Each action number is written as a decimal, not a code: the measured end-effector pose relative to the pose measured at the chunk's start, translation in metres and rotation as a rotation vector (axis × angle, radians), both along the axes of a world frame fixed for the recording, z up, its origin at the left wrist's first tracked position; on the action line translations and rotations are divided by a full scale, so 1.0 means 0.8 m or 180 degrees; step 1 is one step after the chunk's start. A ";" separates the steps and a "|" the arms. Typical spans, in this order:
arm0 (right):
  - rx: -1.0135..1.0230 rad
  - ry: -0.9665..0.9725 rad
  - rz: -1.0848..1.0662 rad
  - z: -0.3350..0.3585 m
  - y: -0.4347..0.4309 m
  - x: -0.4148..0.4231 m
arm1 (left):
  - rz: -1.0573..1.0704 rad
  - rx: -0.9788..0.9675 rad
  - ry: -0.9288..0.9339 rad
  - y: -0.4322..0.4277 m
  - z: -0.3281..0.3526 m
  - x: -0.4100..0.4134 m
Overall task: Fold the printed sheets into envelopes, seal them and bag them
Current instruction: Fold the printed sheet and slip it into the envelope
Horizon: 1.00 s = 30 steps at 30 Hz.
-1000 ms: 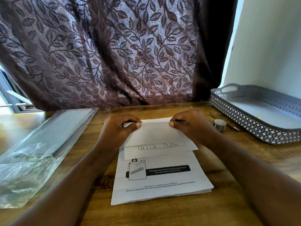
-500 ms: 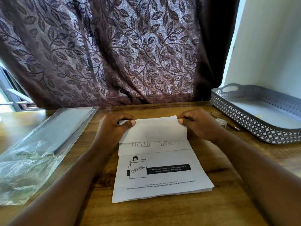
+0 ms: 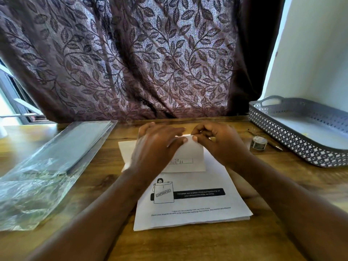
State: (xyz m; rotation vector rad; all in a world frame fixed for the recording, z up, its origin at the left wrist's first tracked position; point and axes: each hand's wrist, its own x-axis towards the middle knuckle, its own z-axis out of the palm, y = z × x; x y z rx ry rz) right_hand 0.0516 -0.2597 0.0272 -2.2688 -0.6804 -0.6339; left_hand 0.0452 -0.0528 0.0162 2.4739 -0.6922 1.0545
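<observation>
The folded sheet [image 3: 190,157] lies on the far end of the stack of printed sheets [image 3: 197,208], mid-way across the wooden table [image 3: 188,245]. The left hand [image 3: 154,147] presses it with straight fingers. The right hand [image 3: 220,142] pinches its top edge, fingers curled. Clear plastic bags [image 3: 47,166] lie to the left and a grey tray [image 3: 293,140] to the right.

purple leaf-patterned curtain [image 3: 120,59], grey lattice tray [image 3: 278,136], white printed sheets [image 3: 197,208]

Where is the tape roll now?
Head view, right side: the tape roll sits on the table between the right hand and the grey tray, beside a pen.
</observation>
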 end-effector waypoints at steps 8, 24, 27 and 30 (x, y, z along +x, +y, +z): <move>0.0125 -0.0312 0.0184 0.001 -0.002 -0.004 | -0.0086 0.0124 0.0002 -0.003 0.008 -0.001; 0.0695 0.0232 -0.0337 -0.002 -0.050 0.021 | 0.0306 -0.1314 0.0769 0.072 0.006 0.033; 0.0722 0.0284 -0.0382 -0.003 -0.051 0.022 | 0.0175 -0.1748 0.0953 0.072 0.007 0.030; 0.0991 0.0479 -0.0349 -0.002 -0.056 0.025 | 0.0020 -0.2283 0.1141 0.067 0.009 0.024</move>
